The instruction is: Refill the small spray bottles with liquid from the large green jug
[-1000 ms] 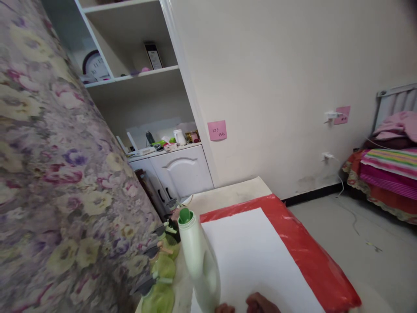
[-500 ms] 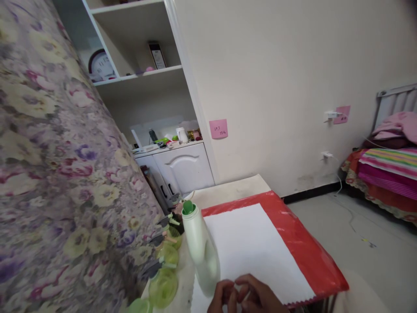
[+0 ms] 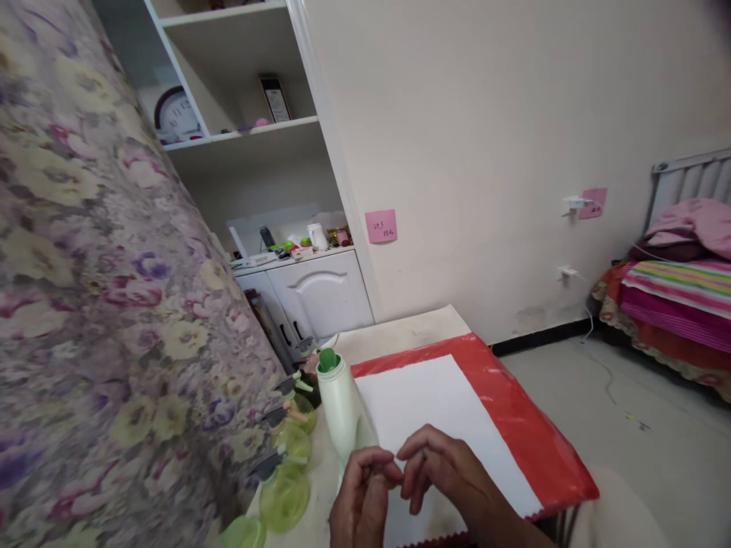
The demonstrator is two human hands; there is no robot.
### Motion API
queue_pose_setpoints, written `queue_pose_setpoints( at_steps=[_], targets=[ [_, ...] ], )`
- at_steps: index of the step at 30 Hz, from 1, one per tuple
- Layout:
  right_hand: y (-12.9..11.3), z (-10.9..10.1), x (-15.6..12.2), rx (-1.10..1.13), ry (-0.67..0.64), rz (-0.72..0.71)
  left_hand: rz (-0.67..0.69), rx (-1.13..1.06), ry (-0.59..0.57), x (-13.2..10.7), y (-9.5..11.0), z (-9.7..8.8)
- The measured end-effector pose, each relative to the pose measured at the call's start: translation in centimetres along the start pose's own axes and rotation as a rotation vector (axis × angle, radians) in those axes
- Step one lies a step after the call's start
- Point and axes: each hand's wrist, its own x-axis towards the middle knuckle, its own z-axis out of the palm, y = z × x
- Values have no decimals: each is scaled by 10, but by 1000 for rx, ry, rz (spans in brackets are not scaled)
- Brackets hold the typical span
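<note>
Both my hands are raised over the near part of a white sheet (image 3: pixel 434 403), fingertips almost meeting. My left hand (image 3: pixel 365 495) is loosely curled, in front of the lower part of a pale green bottle (image 3: pixel 338 403) and hiding it. My right hand (image 3: pixel 448 472) has bent fingers held slightly apart, pointing towards the left hand. I see nothing held in either hand. Upright at the sheet's left edge, the bottle has a dark green piece (image 3: pixel 327 359) in its mouth. Left of it stand several green, rounded pump bottles (image 3: pixel 284 498) in a row.
The white sheet lies on a red plastic cover (image 3: pixel 514 403) over a table (image 3: pixel 411 331). A floral curtain (image 3: pixel 114 304) hangs close on the left. White shelves with a cupboard (image 3: pixel 325 293) stand behind. To the right are a bed (image 3: pixel 679 304) and a cable on the floor.
My hands have risen and moved further into view, with the right hand's fingers lifting and showing more of the wrist. The bottles stay in place; the view has shifted slightly.
</note>
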Motion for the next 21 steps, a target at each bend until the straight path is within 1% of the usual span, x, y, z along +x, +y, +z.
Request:
queue_pose_setpoints(
  at_steps=[3, 6, 8, 10, 12, 13, 17, 21],
  targets=[
    [2, 2, 6, 22, 4, 47, 28, -35, -60, 8, 1, -5],
    [9, 4, 12, 24, 16, 77, 38, -81, -90, 18, -8, -10],
    [14, 5, 16, -3, 37, 104, -13, -120, -95, 25, -16, -13],
    [18, 5, 20, -30, 46, 152, -101, -156, -128, 33, -24, -16],
    [22, 4, 25, -56, 53, 201, -175, -161, -167, 39, -31, -18],
    [25, 3, 27, -70, 60, 224, -191, -146, -173, 41, -34, -19],
    [34, -1, 33, -141, 81, 296, -189, -35, -127, 44, -41, -21],
    [45, -6, 38, -218, 109, 349, -226, 47, -106, 45, -45, -19]
  ],
)
